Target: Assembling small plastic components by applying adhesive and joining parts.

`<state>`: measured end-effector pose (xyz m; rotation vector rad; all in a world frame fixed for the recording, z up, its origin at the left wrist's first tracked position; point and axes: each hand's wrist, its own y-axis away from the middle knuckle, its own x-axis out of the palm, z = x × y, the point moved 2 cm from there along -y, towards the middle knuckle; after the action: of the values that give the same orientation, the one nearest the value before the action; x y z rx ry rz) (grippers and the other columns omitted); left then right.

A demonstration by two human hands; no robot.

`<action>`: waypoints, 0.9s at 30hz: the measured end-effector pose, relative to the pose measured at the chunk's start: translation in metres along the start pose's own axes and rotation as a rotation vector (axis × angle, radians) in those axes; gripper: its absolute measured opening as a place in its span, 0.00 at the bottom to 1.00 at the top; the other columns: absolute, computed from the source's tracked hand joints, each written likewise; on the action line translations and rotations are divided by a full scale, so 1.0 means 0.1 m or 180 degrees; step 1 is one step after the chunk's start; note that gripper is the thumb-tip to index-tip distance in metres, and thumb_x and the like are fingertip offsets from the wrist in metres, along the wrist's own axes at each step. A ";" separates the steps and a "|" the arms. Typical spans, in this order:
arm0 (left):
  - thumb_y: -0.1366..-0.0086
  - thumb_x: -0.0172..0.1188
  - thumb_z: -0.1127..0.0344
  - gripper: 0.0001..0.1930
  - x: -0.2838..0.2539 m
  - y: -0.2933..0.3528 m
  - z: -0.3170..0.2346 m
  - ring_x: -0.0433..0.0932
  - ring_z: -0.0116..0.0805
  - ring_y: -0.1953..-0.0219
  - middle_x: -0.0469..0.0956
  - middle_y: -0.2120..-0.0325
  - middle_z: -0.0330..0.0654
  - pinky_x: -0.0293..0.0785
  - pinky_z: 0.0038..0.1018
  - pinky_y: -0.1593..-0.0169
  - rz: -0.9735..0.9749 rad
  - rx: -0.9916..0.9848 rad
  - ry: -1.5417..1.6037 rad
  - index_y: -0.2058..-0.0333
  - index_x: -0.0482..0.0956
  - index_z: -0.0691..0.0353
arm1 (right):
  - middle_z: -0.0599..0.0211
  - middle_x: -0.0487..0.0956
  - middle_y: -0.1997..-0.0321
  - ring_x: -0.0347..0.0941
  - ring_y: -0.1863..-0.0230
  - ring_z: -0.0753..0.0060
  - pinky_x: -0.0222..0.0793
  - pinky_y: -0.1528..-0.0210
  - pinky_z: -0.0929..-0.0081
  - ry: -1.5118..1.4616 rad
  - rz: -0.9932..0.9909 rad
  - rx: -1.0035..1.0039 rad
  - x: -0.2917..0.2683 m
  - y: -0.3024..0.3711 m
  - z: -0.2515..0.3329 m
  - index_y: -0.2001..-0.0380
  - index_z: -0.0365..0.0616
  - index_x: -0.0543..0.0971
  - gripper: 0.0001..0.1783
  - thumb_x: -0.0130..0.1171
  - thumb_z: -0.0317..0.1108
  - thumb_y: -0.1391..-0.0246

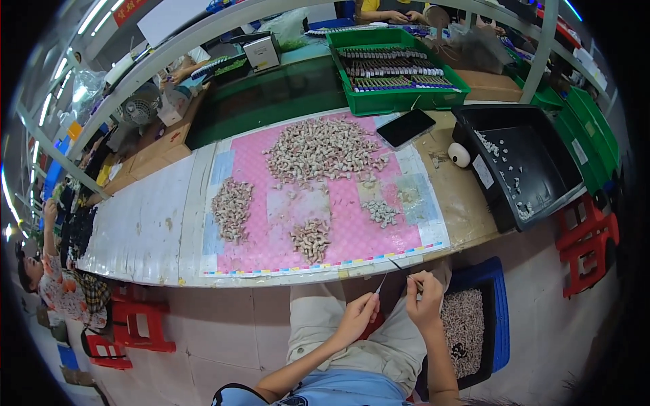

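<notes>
My left hand (359, 314) is closed over my lap, just off the table's front edge. A thin whitish strip (382, 283) sticks up from its fingertips. Beside it, my right hand (424, 298) is closed on a thin dark pointed tool (398, 266), whose exact kind I cannot make out. Past both hands lies a pink sheet (261, 254) on the table. It bears a large pile of small pale pieces (325, 149), a smaller pile at the left (232, 210), another near the front (311, 241) and a few whiter pieces (380, 214) at the right.
A phone (406, 128) and a white rounded object (459, 155) lie near a black bin (542, 159) with scattered white bits. Behind stands a green crate (399, 100) of rowed items. Below right is a blue tray (500, 311) with small pieces. Red stools (142, 325) stand left.
</notes>
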<state>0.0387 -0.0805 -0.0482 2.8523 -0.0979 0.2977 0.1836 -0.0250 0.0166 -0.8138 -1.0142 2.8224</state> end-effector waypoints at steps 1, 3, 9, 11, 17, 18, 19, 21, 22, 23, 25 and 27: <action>0.33 0.42 0.59 0.17 0.02 -0.03 0.02 0.62 0.18 0.81 0.64 0.84 0.32 0.60 0.17 0.76 0.0003 0.0034 -0.0013 0.77 0.67 0.63 | 0.62 0.69 0.83 0.65 0.84 0.60 0.60 0.79 0.69 -0.0004 -0.0015 0.0170 -0.03 0.01 -0.01 0.76 0.38 0.69 0.05 0.54 0.22 0.56; 0.33 0.42 0.59 0.17 0.07 -0.07 0.00 0.62 0.18 0.81 0.64 0.84 0.32 0.60 0.17 0.76 0.0084 0.0099 -0.0068 0.77 0.67 0.63 | 0.61 0.70 0.83 0.67 0.83 0.58 0.61 0.79 0.68 0.0010 -0.0092 0.0224 -0.08 0.02 -0.03 0.75 0.38 0.68 0.05 0.54 0.22 0.55; 0.33 0.42 0.59 0.15 -0.04 0.03 -0.09 0.61 0.17 0.81 0.63 0.85 0.32 0.59 0.15 0.77 -0.0253 0.0001 0.0066 0.71 0.71 0.64 | 0.58 0.71 0.81 0.70 0.80 0.55 0.63 0.77 0.66 -0.0082 0.0089 0.0081 0.07 0.01 -0.03 0.74 0.39 0.69 0.04 0.54 0.24 0.54; 0.33 0.42 0.60 0.14 -0.02 0.03 -0.06 0.62 0.17 0.81 0.64 0.84 0.31 0.59 0.15 0.77 -0.0349 0.0169 0.0064 0.68 0.71 0.64 | 0.58 0.71 0.82 0.69 0.81 0.55 0.62 0.77 0.65 -0.0008 0.0079 0.0180 0.06 0.06 -0.02 0.75 0.39 0.69 0.04 0.54 0.25 0.54; 0.33 0.42 0.60 0.14 0.00 0.02 -0.03 0.64 0.18 0.80 0.65 0.84 0.32 0.62 0.15 0.77 -0.0023 0.0061 0.0051 0.67 0.71 0.64 | 0.58 0.70 0.81 0.67 0.81 0.57 0.59 0.78 0.67 -0.0028 0.0196 0.0487 0.06 0.14 -0.06 0.75 0.38 0.69 0.04 0.53 0.26 0.52; 0.33 0.42 0.60 0.14 -0.02 0.02 -0.05 0.65 0.18 0.81 0.67 0.84 0.33 0.63 0.16 0.77 -0.0006 0.0130 0.0031 0.66 0.71 0.64 | 0.59 0.70 0.81 0.67 0.81 0.57 0.59 0.78 0.67 -0.0042 0.0196 0.0482 0.08 0.12 -0.05 0.75 0.38 0.69 0.04 0.53 0.26 0.52; 0.33 0.42 0.60 0.14 -0.03 0.01 -0.04 0.65 0.18 0.81 0.67 0.84 0.33 0.63 0.16 0.77 -0.0072 0.0133 0.0047 0.66 0.71 0.64 | 0.59 0.70 0.81 0.67 0.81 0.57 0.59 0.78 0.66 -0.0051 0.0188 0.0486 0.09 0.11 -0.04 0.75 0.38 0.69 0.04 0.53 0.26 0.52; 0.33 0.41 0.59 0.14 -0.02 -0.01 -0.05 0.66 0.19 0.81 0.68 0.83 0.35 0.62 0.15 0.76 -0.0152 0.0162 0.0057 0.63 0.70 0.65 | 0.59 0.70 0.81 0.67 0.81 0.57 0.58 0.78 0.66 -0.0059 0.0225 0.0396 0.08 0.06 0.00 0.75 0.37 0.68 0.04 0.52 0.25 0.52; 0.33 0.42 0.60 0.14 -0.01 -0.01 -0.08 0.68 0.20 0.80 0.70 0.82 0.36 0.63 0.15 0.76 -0.0132 0.0159 0.0084 0.61 0.71 0.65 | 0.59 0.69 0.81 0.67 0.80 0.56 0.58 0.77 0.66 -0.0015 0.0202 0.0386 0.07 0.06 -0.01 0.75 0.37 0.68 0.04 0.52 0.25 0.52; 0.33 0.42 0.60 0.14 -0.01 -0.02 -0.07 0.68 0.20 0.80 0.70 0.82 0.36 0.63 0.15 0.76 -0.0165 0.0163 0.0082 0.61 0.71 0.65 | 0.58 0.69 0.80 0.66 0.80 0.56 0.58 0.77 0.66 0.0031 0.0171 0.0374 0.06 0.05 -0.02 0.75 0.37 0.68 0.04 0.52 0.25 0.52; 0.33 0.43 0.60 0.14 0.00 -0.04 -0.05 0.68 0.20 0.80 0.71 0.81 0.36 0.63 0.15 0.76 -0.0138 0.0182 0.0182 0.59 0.71 0.65 | 0.58 0.69 0.80 0.66 0.79 0.56 0.57 0.77 0.66 0.0031 0.0150 0.0307 0.05 0.05 -0.03 0.75 0.37 0.68 0.04 0.52 0.25 0.51; 0.33 0.44 0.60 0.14 0.01 -0.04 -0.02 0.68 0.20 0.80 0.73 0.80 0.37 0.63 0.15 0.76 -0.0138 0.0182 0.0321 0.58 0.71 0.65 | 0.58 0.69 0.80 0.66 0.79 0.56 0.57 0.77 0.65 -0.0007 0.0224 0.0450 0.05 0.07 -0.05 0.75 0.37 0.68 0.04 0.52 0.25 0.51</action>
<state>0.0392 -0.0761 -0.0468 2.8853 -0.0075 0.4414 0.1825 -0.0271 0.0067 -0.8477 -0.7900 2.9133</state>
